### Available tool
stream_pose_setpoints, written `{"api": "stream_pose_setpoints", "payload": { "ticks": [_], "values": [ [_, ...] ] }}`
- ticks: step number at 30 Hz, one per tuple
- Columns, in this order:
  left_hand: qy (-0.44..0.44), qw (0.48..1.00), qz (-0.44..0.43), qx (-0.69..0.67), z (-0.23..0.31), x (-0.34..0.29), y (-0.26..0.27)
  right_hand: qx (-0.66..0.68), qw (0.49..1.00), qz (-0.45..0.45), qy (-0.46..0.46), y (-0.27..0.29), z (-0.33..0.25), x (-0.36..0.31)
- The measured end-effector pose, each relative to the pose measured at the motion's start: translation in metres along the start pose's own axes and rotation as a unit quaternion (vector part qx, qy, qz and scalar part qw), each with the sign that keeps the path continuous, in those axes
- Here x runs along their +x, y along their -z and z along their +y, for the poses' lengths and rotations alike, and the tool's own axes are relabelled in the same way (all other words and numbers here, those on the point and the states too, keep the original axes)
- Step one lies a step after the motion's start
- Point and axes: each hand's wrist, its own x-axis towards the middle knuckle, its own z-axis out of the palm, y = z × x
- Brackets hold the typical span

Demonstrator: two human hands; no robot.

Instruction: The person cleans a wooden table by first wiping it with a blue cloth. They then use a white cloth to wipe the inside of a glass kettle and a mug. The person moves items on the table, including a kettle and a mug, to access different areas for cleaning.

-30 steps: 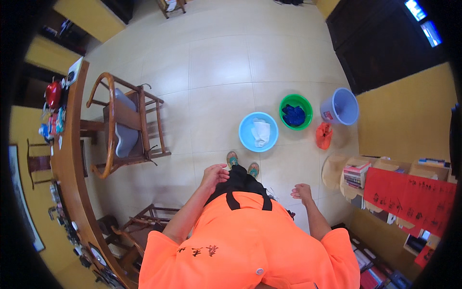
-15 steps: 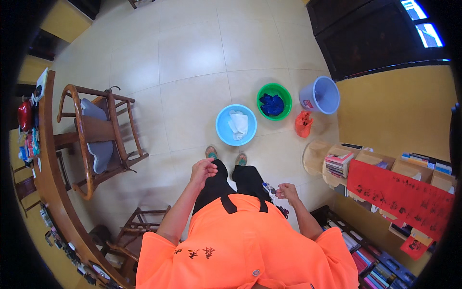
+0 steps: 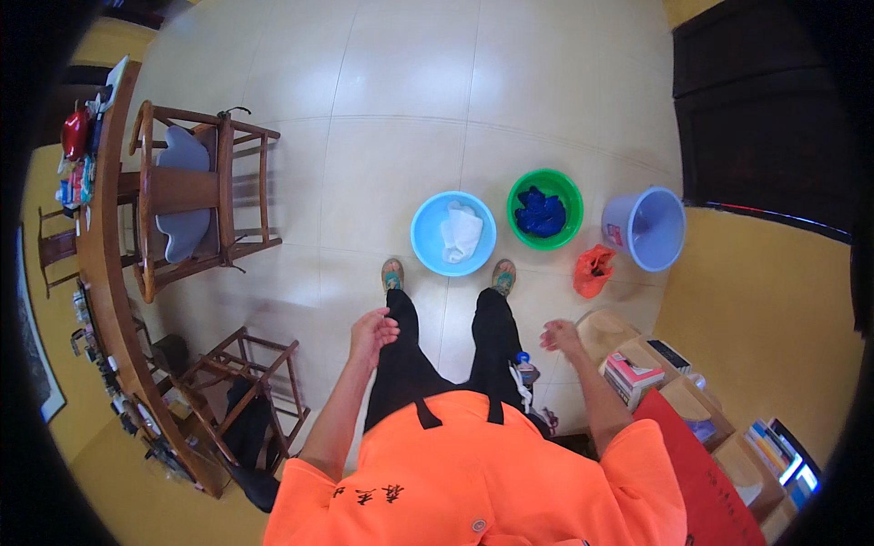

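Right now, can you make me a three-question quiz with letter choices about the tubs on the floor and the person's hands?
1. Where does the white cloth lie?
A. in the green basin
B. in the light blue basin
C. on the chair

2. What colour is the basin holding the dark blue cloth?
A. green
B. red
C. white

3. What do the left hand and right hand hold?
A. a cloth each
B. a bucket
C. nothing

Answers: 1 B, the white cloth sits inside the light blue basin. 2 A, the green basin rings it. 3 C, both hands hang empty above the floor.
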Motion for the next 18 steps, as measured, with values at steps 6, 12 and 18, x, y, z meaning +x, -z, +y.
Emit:
{"api": "stream_pose_setpoints", "payload": {
  "ticks": [6, 12, 18],
  "values": [
    [0.049, 0.998, 0.002, 0.044, -0.054, 0.017, -0.060, 0.015, 1.000, -0.012, -0.023, 0.042, -0.030, 0.071],
    [0.071, 0.996, 0.022, 0.047, -0.093, 0.096, -0.058, 0.024, 0.998, -0.049, -0.039, 0.007, -0.013, 0.158],
    [0.053, 0.995, 0.068, 0.054, -0.117, 0.169, -0.023, -0.015, 0.995, -0.074, -0.060, -0.021, 0.015, 0.225]
  ]
}}
